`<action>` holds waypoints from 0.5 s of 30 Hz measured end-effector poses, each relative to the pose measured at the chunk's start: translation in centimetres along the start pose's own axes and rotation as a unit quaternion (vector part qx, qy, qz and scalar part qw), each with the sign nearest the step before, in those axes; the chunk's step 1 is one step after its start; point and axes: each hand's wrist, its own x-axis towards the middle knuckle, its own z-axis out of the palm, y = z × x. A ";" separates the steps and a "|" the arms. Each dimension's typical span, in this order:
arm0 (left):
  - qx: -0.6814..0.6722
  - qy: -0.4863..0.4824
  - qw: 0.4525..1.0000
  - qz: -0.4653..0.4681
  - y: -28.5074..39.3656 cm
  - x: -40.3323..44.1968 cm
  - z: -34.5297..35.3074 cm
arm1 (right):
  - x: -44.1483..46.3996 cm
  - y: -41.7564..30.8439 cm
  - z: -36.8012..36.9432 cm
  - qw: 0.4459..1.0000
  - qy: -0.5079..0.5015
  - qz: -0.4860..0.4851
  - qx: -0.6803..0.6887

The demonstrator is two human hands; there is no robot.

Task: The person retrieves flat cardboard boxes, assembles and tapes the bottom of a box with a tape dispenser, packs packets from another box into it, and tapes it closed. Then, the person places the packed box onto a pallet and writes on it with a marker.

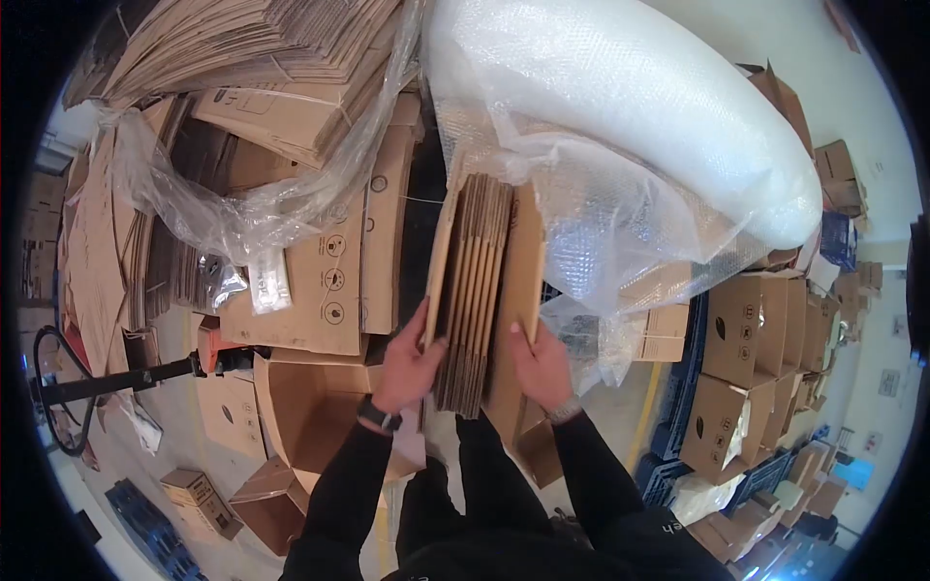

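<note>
Between my two hands is an upright cardboard piece (526,252) with outer panels on the left and right. Packed between these panels is a bundle of folded cardboard strips (475,281), its layers running lengthwise. My left hand (410,365) grips the left panel's lower edge, thumb on the inner side. My right hand (542,368) holds the edge of the right panel, thumb in front. A dark watch is on the left wrist and a lighter band on the right one.
A large bubble wrap roll (639,97) lies at the upper right. Stacked flat cardboard (320,223) with clear plastic film (203,218) stands at the left. Open boxes (741,329) sit on dark pallets at the right; an open box (315,407) is below left.
</note>
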 end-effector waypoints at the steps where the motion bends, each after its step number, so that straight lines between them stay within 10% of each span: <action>1: 0.001 -0.003 1.000 -0.004 -2.0 0.5 -0.6 | 0.8 2.2 1.5 0.998 0.009 -0.005 -0.055; 6: 0.061 -0.006 0.992 -0.111 -7.6 2.3 -0.5 | 4.0 6.7 5.4 0.987 0.035 0.040 -0.154; 10: 0.049 0.032 0.995 -0.078 -8.3 2.1 1.2 | 2.5 5.1 4.8 0.937 0.206 -0.124 -0.253; 15: 0.195 0.087 0.976 0.045 -5.7 1.7 2.0 | 1.5 3.6 4.2 0.933 0.069 -0.115 -0.335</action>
